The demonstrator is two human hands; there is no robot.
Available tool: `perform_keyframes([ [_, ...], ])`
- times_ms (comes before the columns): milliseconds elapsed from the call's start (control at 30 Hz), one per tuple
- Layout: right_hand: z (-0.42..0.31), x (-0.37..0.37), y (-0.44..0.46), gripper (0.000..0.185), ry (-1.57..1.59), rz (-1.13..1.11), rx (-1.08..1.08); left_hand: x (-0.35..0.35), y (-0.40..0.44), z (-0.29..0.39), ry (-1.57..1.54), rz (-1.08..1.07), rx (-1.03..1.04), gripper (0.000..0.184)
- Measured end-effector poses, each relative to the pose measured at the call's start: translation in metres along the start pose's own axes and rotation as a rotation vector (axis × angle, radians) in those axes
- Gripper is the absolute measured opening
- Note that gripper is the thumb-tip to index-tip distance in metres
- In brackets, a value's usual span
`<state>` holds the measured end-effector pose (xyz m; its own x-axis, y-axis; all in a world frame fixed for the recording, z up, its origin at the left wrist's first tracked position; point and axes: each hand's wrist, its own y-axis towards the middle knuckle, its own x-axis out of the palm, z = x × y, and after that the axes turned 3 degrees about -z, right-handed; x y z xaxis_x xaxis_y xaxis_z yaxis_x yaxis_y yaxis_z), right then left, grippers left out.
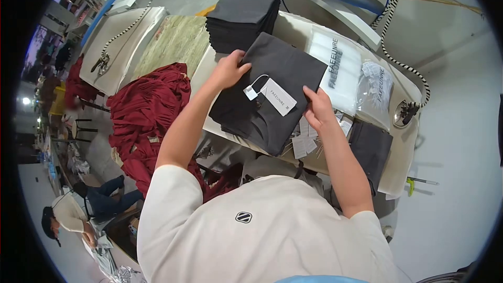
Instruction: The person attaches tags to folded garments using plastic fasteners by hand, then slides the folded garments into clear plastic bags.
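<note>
A folded dark grey garment (285,63) lies in front of me between both hands. My left hand (229,71) is closed on its upper left edge, thumb on top. At the right edge my right hand (318,109) grips the cloth, with the thumb over the fabric and the other fingers partly hidden. A white hang tag (279,97) with black lettering rests on the garment, joined by a white loop to a small white square piece (251,91). Loose tags (303,144) lie beside the garment, below my right hand.
Behind stands a tall stack of folded dark cloth (246,2). Printed plastic bags (335,68) lie to the right, near another dark folded piece (369,149). Dark red fabric (149,120) is heaped at left. A striped cord (386,42) hangs at right. Another person (73,212) is at lower left.
</note>
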<state>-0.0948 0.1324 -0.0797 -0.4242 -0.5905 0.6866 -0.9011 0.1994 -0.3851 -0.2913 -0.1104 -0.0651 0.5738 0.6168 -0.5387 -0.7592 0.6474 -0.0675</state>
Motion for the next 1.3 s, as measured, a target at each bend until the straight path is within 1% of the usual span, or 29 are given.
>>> perform_keyframes([
  [67,-0.003,0.008,-0.034,0.046,-0.379,0.155,-0.008,0.005,-0.044,0.002,0.714,0.276,0.091,0.041],
  [100,-0.001,0.009,-0.048,0.047,-0.57,0.232,-0.007,0.008,-0.055,-0.004,0.713,0.267,0.092,0.041],
  [133,0.006,0.008,-0.058,0.047,-0.568,0.235,-0.005,0.012,-0.063,-0.014,0.627,0.247,0.053,0.041],
  [200,0.025,0.01,-0.077,0.052,-0.688,0.332,-0.026,0.018,-0.077,-0.021,0.457,0.204,-0.026,0.043],
  [233,0.032,0.011,-0.082,0.055,-0.748,0.382,-0.038,0.019,-0.083,-0.025,0.458,0.197,-0.025,0.043],
  [267,0.038,0.01,-0.083,0.055,-0.744,0.388,-0.035,0.018,-0.088,-0.017,0.28,0.117,-0.093,0.045],
  [333,0.049,0.006,-0.084,0.06,-0.623,0.333,0.033,0.02,-0.1,0.0,-0.076,-0.045,-0.226,0.051],
  [367,0.053,0.002,-0.086,0.062,-0.564,0.304,0.067,0.029,-0.111,0.006,-0.077,-0.052,-0.227,0.051],
  [433,0.053,-0.011,-0.087,0.062,-0.556,0.269,0.07,0.051,-0.138,0.023,-0.659,-0.028,-0.44,0.056],
  [467,0.05,-0.02,-0.089,0.062,-0.545,0.232,0.075,0.058,-0.15,0.037,-0.655,-0.033,-0.439,0.056],
  [533,0.039,-0.036,-0.097,0.062,-0.526,0.21,0.081,0.071,-0.174,0.063,-1.136,-0.096,-0.712,0.064],
  [567,0.026,-0.043,-0.101,0.063,-0.534,0.147,0.099,0.081,-0.18,0.065,-1.13,-0.109,-0.717,0.064],
  [633,0.002,-0.051,-0.109,0.063,-0.551,0.027,0.131,0.103,-0.191,0.064,-1.031,-0.046,-0.582,0.066],
  [667,-0.005,-0.05,-0.109,0.063,-0.551,0.038,0.132,0.112,-0.193,0.065,-0.987,-0.01,-0.514,0.067],
  [700,-0.009,-0.046,-0.108,0.064,-0.613,0.054,0.028,0.118,-0.193,0.065,-0.989,-0.018,-0.517,0.067],
  [733,-0.011,-0.042,-0.109,0.065,-0.674,0.067,-0.078,0.12,-0.19,0.064,-0.935,-0.004,-0.445,0.069],
  [767,-0.012,-0.037,-0.112,0.065,-0.675,0.069,-0.082,0.122,-0.184,0.064,-0.88,0.012,-0.369,0.071],
  [800,-0.014,-0.031,-0.114,0.065,-0.855,0.042,-0.282,0.126,-0.178,0.066,-0.825,0.031,-0.291,0.072],
  [867,-0.024,-0.028,-0.123,0.066,-1.206,-0.01,-0.687,0.128,-0.165,0.096,-0.826,-0.001,-0.277,0.073],
  [900,-0.035,-0.034,-0.135,0.066,-1.212,-0.008,-0.685,0.13,-0.161,0.118,-0.828,-0.032,-0.274,0.074],
  [967,-0.065,-0.053,-0.171,0.057,-1.185,0.017,-0.61,0.154,-0.154,0.143,-0.828,-0.074,-0.263,0.076],
  [1033,-0.096,-0.088,-0.203,0.054,-1.168,0.052,-0.591,0.206,-0.136,0.16,-0.736,-0.058,-0.046,0.073],
  [1067,-0.109,-0.112,-0.221,0.047,-1.194,0.141,-0.518,0.233,-0.132,0.171,-0.691,-0.053,0.053,0.071],
  [1100,-0.118,-0.135,-0.238,0.041,-1.214,0.227,-0.438,0.251,-0.126,0.192,-0.603,-0.128,-0.004,0.073],
  [1133,-0.123,-0.158,-0.25,0.041,-1.208,0.235,-0.429,0.269,-0.117,0.213,-0.513,-0.197,-0.063,0.075],
  [1200,-0.125,-0.204,-0.263,0.033,-0.998,0.303,-0.335,0.326,-0.1,0.225,-0.414,-0.327,-0.056,0.078],
  [1233,-0.124,-0.218,-0.267,0.029,-0.893,0.331,-0.289,0.357,-0.1,0.236,-0.324,-0.398,-0.073,0.08],
  [1267,-0.122,-0.223,-0.269,0.029,-0.884,0.325,-0.284,0.385,-0.1,0.246,-0.233,-0.469,-0.089,0.082],
  [1300,-0.116,-0.225,-0.271,0.028,-0.841,0.405,-0.257,0.412,-0.103,0.248,-0.225,-0.47,-0.098,0.082],
])
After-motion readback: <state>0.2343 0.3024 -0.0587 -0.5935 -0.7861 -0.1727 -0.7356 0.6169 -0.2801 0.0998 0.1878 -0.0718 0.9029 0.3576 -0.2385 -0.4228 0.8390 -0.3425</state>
